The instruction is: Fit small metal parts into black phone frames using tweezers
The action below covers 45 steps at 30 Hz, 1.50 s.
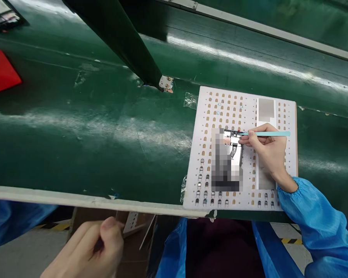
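Note:
My right hand [268, 150] grips teal tweezers [274, 134] between thumb and fingers. Their dark tip touches or hovers just over the upper part of an opened phone [234, 141], whose inner parts show; its left and lower areas are blurred out. The phone lies on a white slotted foam board [249, 102]. Small dark-edged metal pieces [205, 193] sit in slots along the board's lower left and bottom. Low at the left, off the bench edge, my left hand [87, 249] is curled into a loose fist, with nothing visible in it.
The board rests on a green bench [118, 154] with a pale front edge [89, 199]. A dark slanted post [133, 50] is bolted behind it. A pale strip with grey panels [266, 110] lies on the board. At far left are a red object [1, 71] and a dark-framed item [4, 17].

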Tool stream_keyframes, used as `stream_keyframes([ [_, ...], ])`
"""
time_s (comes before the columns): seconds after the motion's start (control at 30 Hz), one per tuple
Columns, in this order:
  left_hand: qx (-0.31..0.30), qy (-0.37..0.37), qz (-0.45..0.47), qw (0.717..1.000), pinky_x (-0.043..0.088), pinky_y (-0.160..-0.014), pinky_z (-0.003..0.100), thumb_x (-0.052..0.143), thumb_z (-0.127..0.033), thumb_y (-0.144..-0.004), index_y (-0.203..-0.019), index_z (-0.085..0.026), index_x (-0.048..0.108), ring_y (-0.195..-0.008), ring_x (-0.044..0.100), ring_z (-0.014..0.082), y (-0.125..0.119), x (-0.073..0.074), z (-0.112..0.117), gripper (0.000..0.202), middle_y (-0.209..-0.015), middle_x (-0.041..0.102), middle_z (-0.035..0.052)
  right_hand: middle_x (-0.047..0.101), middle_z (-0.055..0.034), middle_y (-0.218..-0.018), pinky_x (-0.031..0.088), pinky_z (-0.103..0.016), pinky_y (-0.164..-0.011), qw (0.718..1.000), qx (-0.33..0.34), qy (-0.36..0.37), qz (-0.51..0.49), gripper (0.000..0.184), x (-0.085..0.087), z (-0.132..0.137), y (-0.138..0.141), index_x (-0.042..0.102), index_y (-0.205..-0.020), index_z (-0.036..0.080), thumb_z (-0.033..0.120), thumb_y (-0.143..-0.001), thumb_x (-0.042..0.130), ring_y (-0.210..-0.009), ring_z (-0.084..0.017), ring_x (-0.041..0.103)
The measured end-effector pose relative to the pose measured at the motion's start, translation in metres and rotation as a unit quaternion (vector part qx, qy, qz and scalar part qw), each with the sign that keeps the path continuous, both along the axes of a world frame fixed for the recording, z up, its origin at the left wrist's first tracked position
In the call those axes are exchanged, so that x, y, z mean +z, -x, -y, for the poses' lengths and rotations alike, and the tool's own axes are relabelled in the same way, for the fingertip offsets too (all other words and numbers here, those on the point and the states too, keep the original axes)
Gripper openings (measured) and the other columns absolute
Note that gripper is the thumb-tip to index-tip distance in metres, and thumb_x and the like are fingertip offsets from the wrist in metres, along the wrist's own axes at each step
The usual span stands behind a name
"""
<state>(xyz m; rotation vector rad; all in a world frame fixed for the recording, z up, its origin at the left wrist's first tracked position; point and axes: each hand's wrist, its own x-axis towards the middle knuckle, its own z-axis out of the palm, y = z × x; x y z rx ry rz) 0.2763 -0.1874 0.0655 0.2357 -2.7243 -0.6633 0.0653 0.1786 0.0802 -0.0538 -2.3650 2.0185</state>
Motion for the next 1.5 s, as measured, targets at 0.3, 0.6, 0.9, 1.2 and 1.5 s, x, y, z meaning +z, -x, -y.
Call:
stream_keyframes([
  [0.3,-0.375,0.086,-0.092,0.918,0.064,-0.086,0.046,0.059,-0.015,-0.105,-0.141,-0.014,0.066,-0.113,0.067,0.0325,0.184,0.024,-0.135,0.037,-0.128,0.073,0.0175,0.081,-0.0057,-0.087,0.074,-0.033,-0.071,1.0,-0.012,-0.001,0.008,0.027,-0.007,-0.002,-0.001,0.072,-0.094,0.021,0.043,-0.095,0.087,-0.08,-0.024,0.083],
  [0.6,-0.429,0.171,-0.078,0.883,0.062,-0.088,0.049,0.054,-0.015,-0.105,-0.14,-0.009,0.064,-0.117,0.064,0.0352,0.211,0.002,-0.147,0.037,-0.135,0.07,0.0199,0.081,-0.004,-0.088,0.075,-0.032,-0.073,1.0,0.01,0.018,-0.015,0.023,0.004,-0.011,-0.003,0.073,-0.095,0.021,0.04,-0.099,0.084,-0.082,-0.024,0.083],
  [0.9,-0.469,0.166,-0.059,0.865,0.061,-0.094,0.046,0.053,-0.014,-0.106,-0.137,-0.016,0.069,-0.113,0.064,0.0301,0.228,0.004,-0.139,0.035,-0.133,0.071,0.0144,0.081,-0.0054,-0.086,0.075,-0.036,-0.065,0.992,-0.078,-0.073,-0.071,0.025,0.022,-0.08,-0.003,0.077,-0.096,0.022,0.045,-0.098,0.087,-0.078,-0.027,0.082],
  [1.2,-0.515,0.09,-0.06,0.85,0.052,-0.113,0.057,0.056,-0.025,-0.108,-0.146,-0.019,0.066,-0.141,0.057,0.0357,0.198,0.022,-0.189,0.04,-0.156,0.064,0.0134,0.082,-0.0054,-0.088,0.073,-0.03,-0.064,0.999,-0.023,-0.041,-0.01,0.016,0.004,-0.094,-0.033,0.076,-0.098,0.022,0.036,-0.102,0.084,-0.076,-0.024,0.082],
  [1.5,-0.542,0.103,-0.002,0.834,0.045,-0.119,0.065,0.059,-0.037,-0.108,-0.154,-0.024,0.061,-0.142,0.055,0.0393,0.201,0.004,-0.211,0.049,-0.167,0.053,0.016,0.08,-0.0044,-0.086,0.073,-0.03,-0.065,0.999,-0.031,-0.031,0.021,0.022,-0.001,-0.095,-0.036,0.074,-0.096,0.022,0.041,-0.099,0.085,-0.073,-0.023,0.081],
])
